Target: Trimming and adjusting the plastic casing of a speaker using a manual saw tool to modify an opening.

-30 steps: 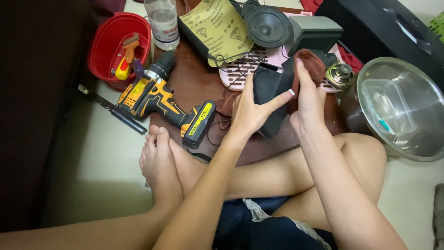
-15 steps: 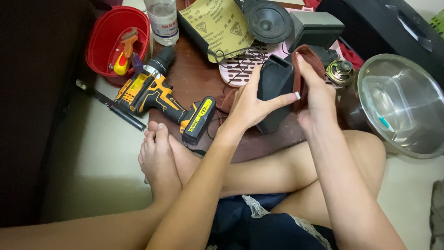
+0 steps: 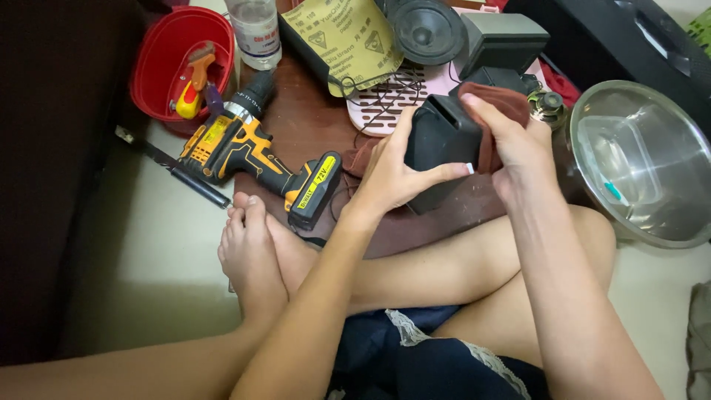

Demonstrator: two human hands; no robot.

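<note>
My left hand (image 3: pixel 389 174) grips a small black speaker box (image 3: pixel 443 144) from its left side, thumb and fingers wrapped around it. My right hand (image 3: pixel 513 141) presses a dark red-brown cloth (image 3: pixel 495 104) against the box's top and right side. The box is held just above a brown mat (image 3: pixel 311 126) on the floor, in front of my crossed legs.
A yellow and black cordless drill (image 3: pixel 255 159) lies left on the mat. A red bowl (image 3: pixel 167 63) holds small tools. Sandpaper sheets (image 3: pixel 348 41), a loose speaker cone (image 3: pixel 426 30), a grey box (image 3: pixel 503 37), a plastic bottle (image 3: pixel 254 26) and a steel bowl (image 3: pixel 644 159) surround me.
My right hand has slid the cloth up over the top of the speaker box. The left hand has shifted slightly while keeping its grip.
</note>
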